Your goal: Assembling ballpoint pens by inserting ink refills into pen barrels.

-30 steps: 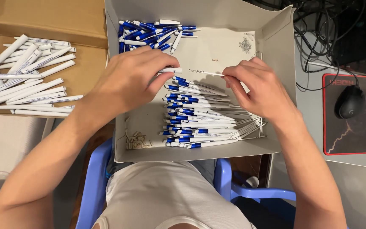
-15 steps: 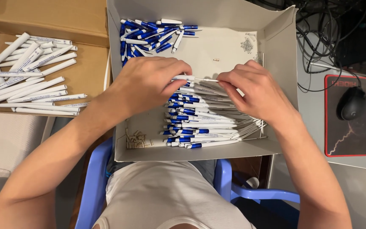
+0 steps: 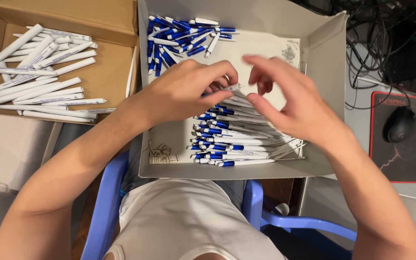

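over the pile of pens (image 3: pixel 237 139) in the white box (image 3: pixel 323 53), the left hand (image 3: pixel 188 91) pinches one pen (image 3: pixel 230 88) while the right hand (image 3: pixel 290 103) hovers open-fingered.

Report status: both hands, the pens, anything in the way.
Left hand pinching a pen in its fingers. Right hand open, over stacked pens. Nothing in the way.
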